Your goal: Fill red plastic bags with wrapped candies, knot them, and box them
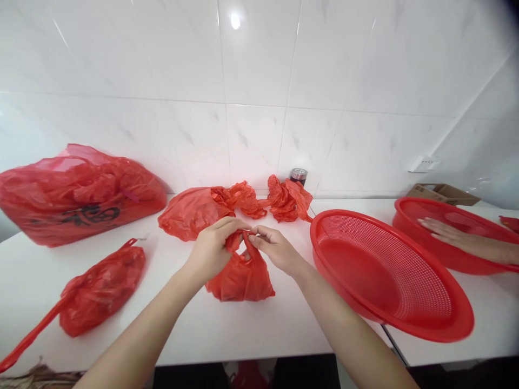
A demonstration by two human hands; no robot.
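Note:
A small red plastic bag (242,278) with loop handles rests low in front of me on the white table, its lower part bulging. My left hand (213,243) is closed around the bunched top of this bag. My right hand (273,246) pinches a handle of it at the other side, fingertips close to those of the left. What lies inside the bag is hidden. Just behind my left hand sits another red plastic bag (190,212), filled and lying on its side.
Crumpled red bags (286,197) lie by a dark jar (299,174) at the wall. Left are a large red bag (93,200) and a tied one (107,289). Right stands a red basket (360,270); another person's hand (441,229) is over a second basket (413,237) near a cardboard box (458,194).

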